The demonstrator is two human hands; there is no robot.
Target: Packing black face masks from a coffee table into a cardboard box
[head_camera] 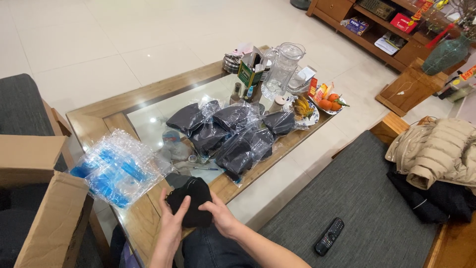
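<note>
My left hand (172,223) and my right hand (221,217) both grip a folded black cloth item (192,198) at the near edge of a glass-topped wooden table (94,121). Just beyond it lie several black items sealed in clear plastic bags (233,134), spread over the middle of the table. A stack of clear bags with blue strips (119,166) lies to the left of my hands.
An open cardboard box (42,198) stands at the left. At the table's far end are a glass jug (285,67), a green carton (248,74) and a plate of fruit (322,104). A remote (329,236) and a beige puffy jacket (439,149) lie on the grey seat at the right.
</note>
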